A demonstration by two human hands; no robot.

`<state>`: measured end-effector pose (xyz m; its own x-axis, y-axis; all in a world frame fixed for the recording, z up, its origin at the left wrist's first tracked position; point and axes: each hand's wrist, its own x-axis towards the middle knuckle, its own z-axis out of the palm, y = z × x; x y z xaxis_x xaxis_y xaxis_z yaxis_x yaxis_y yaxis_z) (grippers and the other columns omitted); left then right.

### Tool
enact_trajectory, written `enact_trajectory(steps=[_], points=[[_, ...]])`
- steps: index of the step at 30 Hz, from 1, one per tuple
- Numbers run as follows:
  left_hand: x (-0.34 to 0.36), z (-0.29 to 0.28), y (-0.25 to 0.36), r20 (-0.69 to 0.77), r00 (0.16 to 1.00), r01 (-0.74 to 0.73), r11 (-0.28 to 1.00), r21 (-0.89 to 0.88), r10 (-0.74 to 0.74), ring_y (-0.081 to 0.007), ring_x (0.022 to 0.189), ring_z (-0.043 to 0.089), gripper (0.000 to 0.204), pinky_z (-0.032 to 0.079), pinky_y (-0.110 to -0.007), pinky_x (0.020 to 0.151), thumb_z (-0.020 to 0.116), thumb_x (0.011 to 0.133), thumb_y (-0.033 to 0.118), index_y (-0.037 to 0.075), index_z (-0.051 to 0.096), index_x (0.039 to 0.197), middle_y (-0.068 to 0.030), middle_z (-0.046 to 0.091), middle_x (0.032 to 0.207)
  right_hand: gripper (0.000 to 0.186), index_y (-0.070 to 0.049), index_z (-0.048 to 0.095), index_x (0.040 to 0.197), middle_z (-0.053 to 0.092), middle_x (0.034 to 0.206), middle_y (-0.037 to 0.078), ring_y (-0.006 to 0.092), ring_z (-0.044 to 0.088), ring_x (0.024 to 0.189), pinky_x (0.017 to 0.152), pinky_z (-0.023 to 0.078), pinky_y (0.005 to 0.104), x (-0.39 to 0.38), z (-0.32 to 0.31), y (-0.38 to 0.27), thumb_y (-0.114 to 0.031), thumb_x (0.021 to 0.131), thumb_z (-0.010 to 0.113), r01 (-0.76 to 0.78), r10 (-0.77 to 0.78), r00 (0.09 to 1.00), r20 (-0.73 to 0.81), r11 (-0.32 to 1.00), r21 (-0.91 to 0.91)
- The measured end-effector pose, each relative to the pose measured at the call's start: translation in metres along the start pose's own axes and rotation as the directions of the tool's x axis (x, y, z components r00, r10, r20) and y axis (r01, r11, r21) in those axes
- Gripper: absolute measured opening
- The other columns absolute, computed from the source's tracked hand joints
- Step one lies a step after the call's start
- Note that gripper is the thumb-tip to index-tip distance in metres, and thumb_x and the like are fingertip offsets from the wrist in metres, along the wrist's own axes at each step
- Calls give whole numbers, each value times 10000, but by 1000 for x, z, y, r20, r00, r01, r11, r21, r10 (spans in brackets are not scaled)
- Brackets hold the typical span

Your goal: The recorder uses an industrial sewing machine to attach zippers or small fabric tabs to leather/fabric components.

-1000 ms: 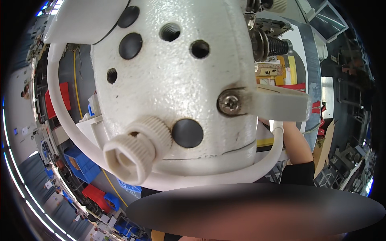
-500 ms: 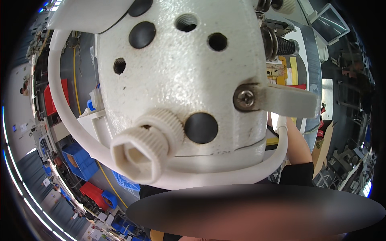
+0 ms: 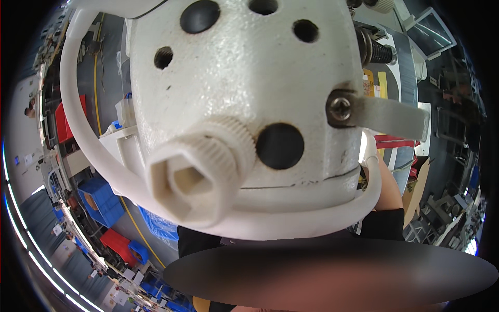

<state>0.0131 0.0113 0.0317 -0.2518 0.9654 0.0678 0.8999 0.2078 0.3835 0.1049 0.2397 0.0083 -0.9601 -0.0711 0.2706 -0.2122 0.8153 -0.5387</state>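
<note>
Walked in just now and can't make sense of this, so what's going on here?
A person is at a white machine, whose body fills most of the view. Their bare right forearm, coming out of a black sleeve, shows at the right, partly behind a white tube that curves around the machine's near end. Neither hand shows, so what they hold or touch can't be told. A pale lever juts out to the right.

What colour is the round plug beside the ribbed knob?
The round plug is black, best seen in the head view.
</note>
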Motion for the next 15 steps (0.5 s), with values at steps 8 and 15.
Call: enact_trajectory(steps=[8,15], points=[[-14,27,-7,-109,994,-21,999,-31,17,-294,1297,444,341,373,-396,1072,682,826,89,-6,607,1145,-169,469,1394,364,-76,676,1091,646,1198,66,233,580,1176,1017,451,395,-3,-1,2,-132,734,631,-69,66,997,31,992,107],[-9,24,-4,-130,991,25,995,-92,-37,-298,1316,427,338,367,-398,1075,685,821,84,-4,612,1139,-166,448,1412,365,-77,674,1092,646,1198,64,228,580,1177,1021,447,393,-5,-1,5,-137,734,638,-143,136,989,51,970,194]])
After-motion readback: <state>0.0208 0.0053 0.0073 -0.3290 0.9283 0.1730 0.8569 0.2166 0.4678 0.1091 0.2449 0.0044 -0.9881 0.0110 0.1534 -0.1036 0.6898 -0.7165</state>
